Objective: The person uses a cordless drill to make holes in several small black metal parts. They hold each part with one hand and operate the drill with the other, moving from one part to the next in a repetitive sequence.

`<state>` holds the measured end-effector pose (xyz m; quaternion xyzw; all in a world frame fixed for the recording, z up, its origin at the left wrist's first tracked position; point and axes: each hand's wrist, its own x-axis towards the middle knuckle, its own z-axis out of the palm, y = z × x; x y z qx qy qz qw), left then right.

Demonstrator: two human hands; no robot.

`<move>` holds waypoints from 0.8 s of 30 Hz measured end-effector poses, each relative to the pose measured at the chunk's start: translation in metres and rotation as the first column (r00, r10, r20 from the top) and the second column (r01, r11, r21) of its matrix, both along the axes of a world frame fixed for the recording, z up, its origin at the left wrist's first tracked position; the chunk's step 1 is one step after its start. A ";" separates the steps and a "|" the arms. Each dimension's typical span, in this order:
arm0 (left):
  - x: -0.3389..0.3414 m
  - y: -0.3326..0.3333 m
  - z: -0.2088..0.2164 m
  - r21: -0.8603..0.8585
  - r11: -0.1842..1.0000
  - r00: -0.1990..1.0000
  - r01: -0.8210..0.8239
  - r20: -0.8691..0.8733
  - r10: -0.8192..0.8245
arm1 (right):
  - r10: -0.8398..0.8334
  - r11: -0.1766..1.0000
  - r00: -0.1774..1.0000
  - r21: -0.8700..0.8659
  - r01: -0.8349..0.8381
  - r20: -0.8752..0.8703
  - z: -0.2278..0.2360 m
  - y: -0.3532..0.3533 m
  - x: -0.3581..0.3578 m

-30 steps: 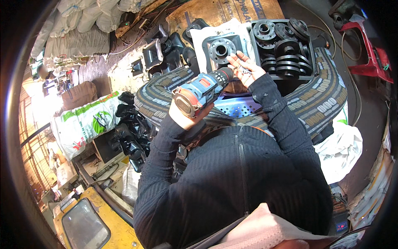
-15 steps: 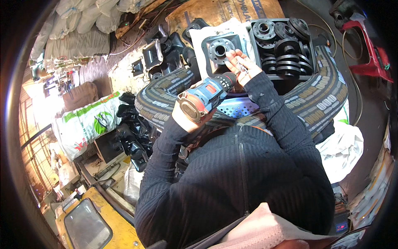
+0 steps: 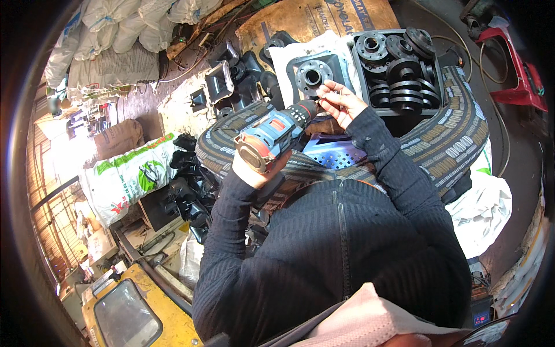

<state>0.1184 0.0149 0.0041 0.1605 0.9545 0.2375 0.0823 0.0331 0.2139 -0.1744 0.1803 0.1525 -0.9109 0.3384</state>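
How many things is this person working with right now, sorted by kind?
Drill, in the left hand: 1
Square grey flange plate, under the right hand: 1
Black crate of round black discs: 1
Blue perforated sheet: 1
Total: 4 kinds of thing; the discs in the crate overlap too much to count.

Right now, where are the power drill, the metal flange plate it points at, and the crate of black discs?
power drill (image 3: pixel 272 136), head view, blue body.
flange plate (image 3: pixel 313 76), head view, round hub.
crate of black discs (image 3: pixel 399 69), head view, stacked discs.
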 end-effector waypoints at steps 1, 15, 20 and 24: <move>0.000 -0.001 0.001 0.004 1.000 1.000 -0.003 0.004 0.003 | 0.016 1.000 1.000 0.014 -0.016 0.001 0.001 0.000 0.000; -0.005 -0.010 0.005 -0.001 1.000 1.000 0.017 0.026 -0.017 | 0.180 0.981 0.984 0.070 -0.181 0.017 0.001 0.002 -0.005; -0.015 0.012 0.023 0.185 0.962 0.951 -0.199 0.275 0.143 | 0.249 0.965 0.968 0.080 -0.251 0.039 -0.005 -0.001 -0.004; -0.027 -0.012 0.005 -0.051 0.994 0.995 0.097 0.004 -0.097 | 0.080 0.995 0.993 0.052 -0.085 0.084 -0.025 -0.001 -0.001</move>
